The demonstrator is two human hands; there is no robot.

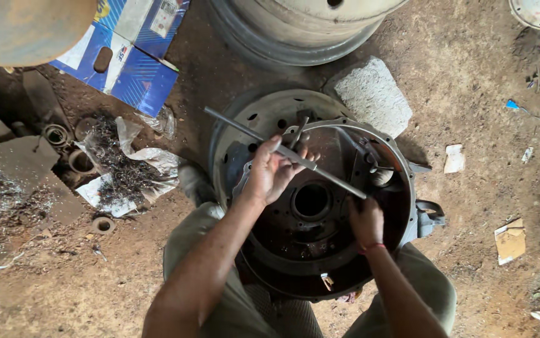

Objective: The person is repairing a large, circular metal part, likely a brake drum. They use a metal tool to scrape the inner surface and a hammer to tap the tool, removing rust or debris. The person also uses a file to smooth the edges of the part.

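Head view: a round cast-metal housing (345, 250) was seen resting on a wheel rim (238, 134) on the dirt floor (470, 94), between the person's knees. A long grey steel bar (251, 133) was laid diagonally across its open face. The left hand (273, 172) was clenched around the bar near its middle; the right hand (365, 219) was closed on the bar's lower end, just inside the housing wall. The work was judged to be at an early or middle stage: the bar was seated and gripped, the housing was not yet lifted off the rim, and whether any fastener had been freed could not be told. The housing's interior was dark, oily and bowl-shaped, with a central bore (311, 200) ringed by small bolt holes. A rough stone block (373, 94), crumpled paper with metal shavings (126, 166), and a blue carton (129, 59) were noted nearby.
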